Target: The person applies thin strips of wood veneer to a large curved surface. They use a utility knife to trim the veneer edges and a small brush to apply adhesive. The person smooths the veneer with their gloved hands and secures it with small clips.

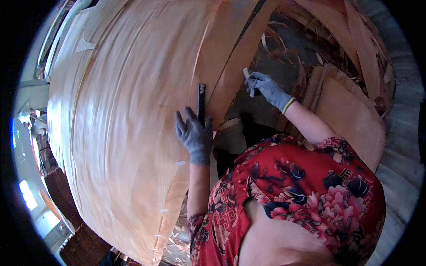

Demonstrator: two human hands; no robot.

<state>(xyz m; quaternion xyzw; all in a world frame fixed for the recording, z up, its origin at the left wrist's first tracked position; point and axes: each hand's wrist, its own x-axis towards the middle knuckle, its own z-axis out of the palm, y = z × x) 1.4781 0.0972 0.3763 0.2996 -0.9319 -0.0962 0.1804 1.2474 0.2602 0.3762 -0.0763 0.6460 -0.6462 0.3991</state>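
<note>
A large stack of thin pale-brown wood veneer sheets (133, 119) lies in front of me on the left. My left hand (195, 136), in a grey glove, rests near its right edge. A narrow dark bar (201, 104) runs out between its fingers and thumb; the bar's near end is hidden by the hand. My right hand (268, 88), also gloved, is raised to the right of the stack, fingers closed round a short whitish piece (246, 73) whose kind I cannot make out. A split, darker strip of veneer (239, 57) slants along the stack's edge.
Torn veneer scraps (284, 48) litter the dark floor beyond my right hand. Another pile of veneer sheets (350, 111) stands to the right. Small white tabs (179, 163) sit along the near right edge of the stack. Dark brown stacked material (84, 246) is at lower left.
</note>
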